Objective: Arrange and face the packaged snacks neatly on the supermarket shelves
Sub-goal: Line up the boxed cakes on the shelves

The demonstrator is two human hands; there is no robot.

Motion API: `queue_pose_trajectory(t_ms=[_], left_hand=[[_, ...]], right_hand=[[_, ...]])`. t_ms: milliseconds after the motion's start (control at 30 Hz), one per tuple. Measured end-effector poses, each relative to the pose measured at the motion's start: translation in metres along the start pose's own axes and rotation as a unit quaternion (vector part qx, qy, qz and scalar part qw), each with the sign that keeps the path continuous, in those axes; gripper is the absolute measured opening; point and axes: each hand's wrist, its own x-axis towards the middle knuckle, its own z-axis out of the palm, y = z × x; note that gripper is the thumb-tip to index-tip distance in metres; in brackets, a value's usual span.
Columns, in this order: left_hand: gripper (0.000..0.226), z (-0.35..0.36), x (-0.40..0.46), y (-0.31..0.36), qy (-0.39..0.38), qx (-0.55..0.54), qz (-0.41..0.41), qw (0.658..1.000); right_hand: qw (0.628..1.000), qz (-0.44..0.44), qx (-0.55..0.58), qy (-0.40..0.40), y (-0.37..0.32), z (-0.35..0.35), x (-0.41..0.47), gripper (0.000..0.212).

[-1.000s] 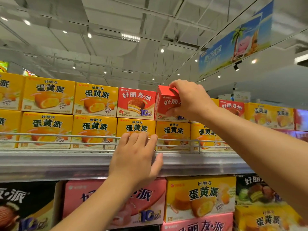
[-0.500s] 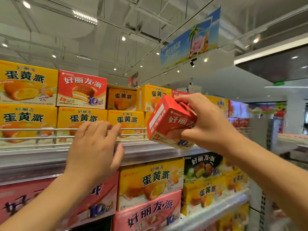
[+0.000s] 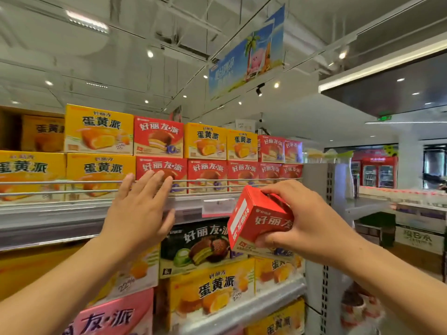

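Observation:
My right hand [image 3: 312, 228] grips a small red snack box [image 3: 258, 220], tilted, in front of the shelf edge and below the top shelf's rail. My left hand [image 3: 140, 209] is raised flat with straight fingers against the rail [image 3: 72, 183], its fingertips over a red box [image 3: 160, 166] in the lower row. On the top shelf, yellow boxes [image 3: 99, 130] fill the left side. Red boxes [image 3: 208, 172] run along the lower row to the right, and one red box [image 3: 158, 136] sits among yellow ones in the upper row.
The shelf below holds a black box [image 3: 193, 245], yellow boxes [image 3: 212, 291] and a pink box [image 3: 113, 317]. A perforated grey upright [image 3: 329, 187] ends the shelving on the right. Beyond it are low displays and red fridges [image 3: 377, 172]. A blue banner [image 3: 246, 59] hangs overhead.
My right hand has pulled the red box off the top row and lowered it to the right. My view has swung right along the shelf; my left hand stays at the rail.

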Motion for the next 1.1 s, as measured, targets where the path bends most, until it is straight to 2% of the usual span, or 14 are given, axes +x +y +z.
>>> queue_pose_trajectory(t_ms=[200, 467, 567, 667, 800, 933, 1100], left_hand=[[0.070, 0.021, 0.012, 0.023, 0.027, 0.052, -0.056, 0.997], [0.076, 0.016, 0.026, 0.034, 0.053, 0.036, -0.035, 0.997], [0.077, 0.003, 0.073, 0.041, 0.063, 0.013, -0.006, 0.998], [0.084, -0.014, 0.138, 0.038, 0.069, 0.024, -0.003, 0.997], [0.092, -0.020, 0.193, 0.032, 0.002, 0.076, -0.024, 0.997], [0.084, -0.017, 0.200, 0.032, -0.043, 0.095, -0.033, 0.994], [0.072, -0.027, 0.198, 0.044, 0.027, 0.077, -0.029, 0.996]], right_hand=[[0.999, -0.039, 0.021, 0.005, 0.071, -0.011, 0.008, 0.086], [0.997, -0.053, 0.047, -0.008, 0.120, 0.012, 0.034, 0.094], [0.997, -0.058, 0.042, -0.004, 0.127, 0.016, 0.048, 0.085], [0.997, -0.066, 0.038, 0.006, 0.134, 0.014, 0.062, 0.090], [0.996, -0.082, 0.040, 0.009, 0.142, 0.011, 0.076, 0.094], [0.994, -0.096, 0.059, 0.013, 0.151, 0.009, 0.082, 0.092], [0.991, -0.115, 0.060, 0.008, 0.165, 0.008, 0.083, 0.094]])
